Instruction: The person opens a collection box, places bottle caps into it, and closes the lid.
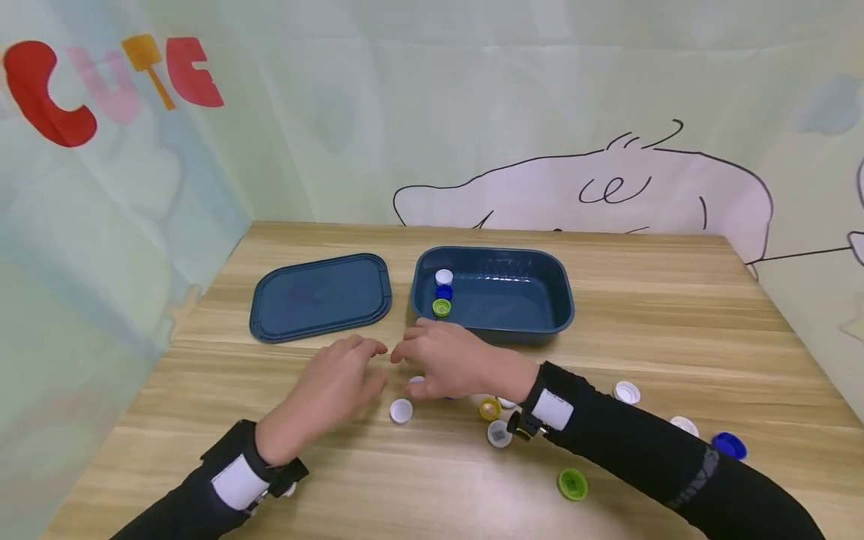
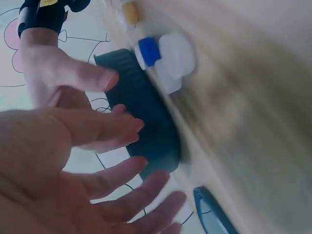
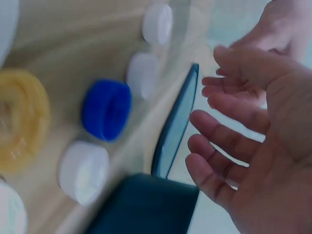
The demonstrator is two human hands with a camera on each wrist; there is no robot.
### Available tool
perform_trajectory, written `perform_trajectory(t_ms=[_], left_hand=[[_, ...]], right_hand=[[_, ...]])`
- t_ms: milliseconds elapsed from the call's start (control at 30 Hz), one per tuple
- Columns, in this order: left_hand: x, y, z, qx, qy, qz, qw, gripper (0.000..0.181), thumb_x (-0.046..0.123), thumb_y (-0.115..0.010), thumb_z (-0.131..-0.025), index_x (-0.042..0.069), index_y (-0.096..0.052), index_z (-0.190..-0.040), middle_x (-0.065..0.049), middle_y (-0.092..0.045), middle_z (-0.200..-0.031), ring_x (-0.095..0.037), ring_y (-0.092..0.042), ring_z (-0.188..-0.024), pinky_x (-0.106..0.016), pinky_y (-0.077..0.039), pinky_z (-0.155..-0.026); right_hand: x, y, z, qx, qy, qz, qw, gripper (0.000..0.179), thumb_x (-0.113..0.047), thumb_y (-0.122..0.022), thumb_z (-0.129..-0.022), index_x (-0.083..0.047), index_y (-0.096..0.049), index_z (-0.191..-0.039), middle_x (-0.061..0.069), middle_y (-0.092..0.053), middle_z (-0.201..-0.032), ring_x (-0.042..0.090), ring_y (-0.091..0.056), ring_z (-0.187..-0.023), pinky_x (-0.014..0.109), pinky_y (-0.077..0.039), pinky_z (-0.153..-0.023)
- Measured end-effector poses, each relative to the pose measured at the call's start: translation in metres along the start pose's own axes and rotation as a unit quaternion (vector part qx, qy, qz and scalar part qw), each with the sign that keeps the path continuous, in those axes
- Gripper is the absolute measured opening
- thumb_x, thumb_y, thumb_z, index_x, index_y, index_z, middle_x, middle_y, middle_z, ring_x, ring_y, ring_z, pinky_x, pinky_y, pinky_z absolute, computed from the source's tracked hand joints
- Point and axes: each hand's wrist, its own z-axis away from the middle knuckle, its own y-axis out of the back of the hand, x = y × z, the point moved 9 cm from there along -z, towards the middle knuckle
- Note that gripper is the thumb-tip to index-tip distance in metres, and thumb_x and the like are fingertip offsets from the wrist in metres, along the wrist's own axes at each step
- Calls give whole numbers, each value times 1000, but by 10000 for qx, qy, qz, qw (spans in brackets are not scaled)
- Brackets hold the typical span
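Observation:
My left hand [image 1: 331, 390] is held over the table with fingers relaxed and nothing in it. Facing it, fingertips close by, is my right hand [image 1: 455, 361], its fingers [image 3: 229, 141] loosely bent and also bare. Beneath the hands lie a white bottle cap [image 1: 401, 411] and another white cap [image 3: 142, 75], partly hidden by the right hand in the head view. A blue cap [image 3: 106, 109] is below the right hand. Near the right wrist are a yellow cap [image 1: 490, 409] and a white cap with a dark mark [image 1: 499, 434].
A dark blue box [image 1: 560, 330] stands behind the right hand; a white cap [image 1: 444, 277], blue cap [image 1: 443, 293] and green cap [image 1: 442, 307] line its left side. Its flat lid [image 1: 320, 296] lies left. Another green cap [image 1: 572, 484] and several white and blue caps [image 1: 729, 445] lie right.

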Motion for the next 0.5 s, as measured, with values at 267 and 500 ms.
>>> perform_trajectory(t_ms=[267,500], left_hand=[[-1,-28,26,-365,133,367,9986,47,35,-80,-73,7,-66,-108,-6,-59,-104,-25,-55,-101,-42,-47,-81],[-2,-42,34,-410,259,400,9980,38,38,-78,-75,12,-64,-98,3,-49,-85,-13,-49,-78,-32,-40,-57]], right_hand=[[-13,-31,5,-667,264,294,9970,47,-43,-76,-75,-22,-66,-116,-6,-61,-109,14,-45,-101,33,-39,-85],[-22,-42,2,-716,445,166,9963,39,-30,-75,-77,-24,-67,-115,-10,-61,-102,13,-44,-96,32,-38,-83]])
